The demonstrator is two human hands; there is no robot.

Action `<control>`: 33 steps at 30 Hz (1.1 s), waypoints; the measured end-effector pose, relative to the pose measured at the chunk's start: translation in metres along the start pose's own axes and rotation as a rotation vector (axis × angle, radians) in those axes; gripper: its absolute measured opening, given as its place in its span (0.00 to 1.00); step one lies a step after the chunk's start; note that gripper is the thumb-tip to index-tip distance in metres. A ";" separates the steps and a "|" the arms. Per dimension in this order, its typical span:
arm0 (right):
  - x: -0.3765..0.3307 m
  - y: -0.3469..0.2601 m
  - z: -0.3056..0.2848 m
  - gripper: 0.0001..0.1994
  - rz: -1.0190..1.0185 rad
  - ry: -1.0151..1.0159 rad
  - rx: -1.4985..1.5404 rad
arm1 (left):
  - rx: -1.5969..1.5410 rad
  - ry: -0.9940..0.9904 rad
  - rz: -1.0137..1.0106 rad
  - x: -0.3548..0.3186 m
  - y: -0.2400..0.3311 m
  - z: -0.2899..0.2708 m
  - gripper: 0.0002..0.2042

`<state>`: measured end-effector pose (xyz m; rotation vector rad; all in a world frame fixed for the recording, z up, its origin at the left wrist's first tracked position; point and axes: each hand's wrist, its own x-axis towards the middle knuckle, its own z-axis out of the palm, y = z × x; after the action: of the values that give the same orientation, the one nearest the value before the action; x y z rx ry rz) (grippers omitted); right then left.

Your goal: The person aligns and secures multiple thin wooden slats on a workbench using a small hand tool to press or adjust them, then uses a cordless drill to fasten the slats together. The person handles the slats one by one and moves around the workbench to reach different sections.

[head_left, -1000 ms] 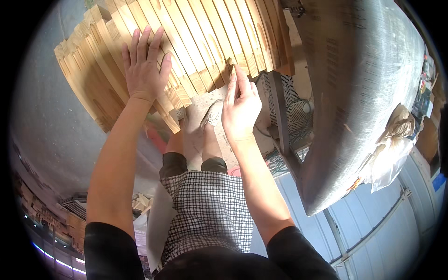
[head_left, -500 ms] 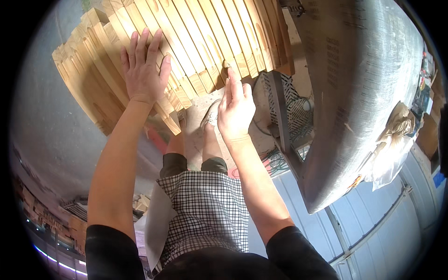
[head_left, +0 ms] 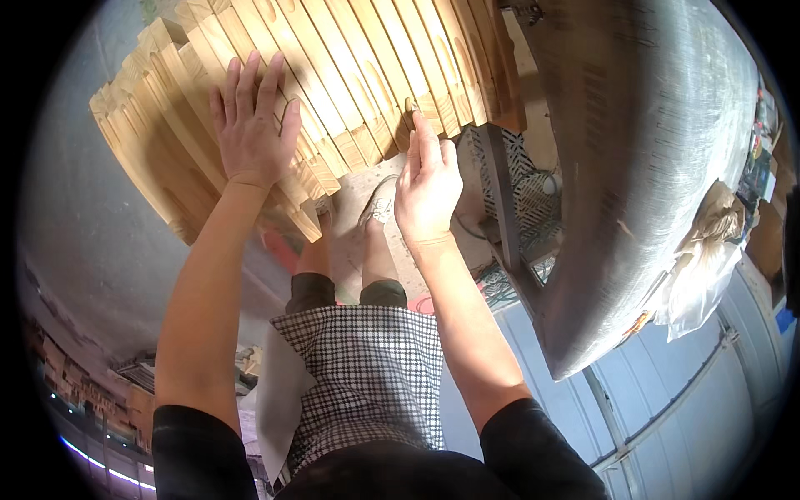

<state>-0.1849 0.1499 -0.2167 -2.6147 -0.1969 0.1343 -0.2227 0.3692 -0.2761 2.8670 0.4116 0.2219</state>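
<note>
A row of pale wooden strips lies side by side, their cut ends facing me. Flat across them on the left rests my left hand, fingers spread, holding nothing I can see. My right hand is closed at the near ends of the strips, right of the middle. Its extended index finger reaches the end of one strip, where a small dark tip shows at the fingertip. Whatever the curled fingers hold is too small and hidden to make out. One strip sticks out toward me below my left hand.
On the right stands a big wrapped silvery roll-like surface, with a crumpled plastic bag beside it. A metal frame leg is just right of the strips. My checked apron and my feet are below.
My right hand has shifted slightly right along the strip ends, its index fingertip moving to a neighbouring spot. The left hand stays spread on the wood, almost unmoved.
</note>
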 end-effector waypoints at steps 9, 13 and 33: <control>0.005 -0.001 -0.019 0.17 0.052 -0.027 0.083 | -0.007 0.008 0.009 -0.002 -0.003 0.001 0.31; 0.013 0.004 -0.011 0.18 0.067 -0.025 0.030 | -0.006 0.012 0.014 0.001 -0.003 0.000 0.31; -0.002 0.022 -0.002 0.24 -0.048 -0.058 -0.041 | -0.028 0.003 0.011 0.000 -0.001 -0.001 0.30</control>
<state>-0.1837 0.1302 -0.2257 -2.6469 -0.2853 0.1914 -0.2230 0.3703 -0.2748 2.8428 0.3911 0.2323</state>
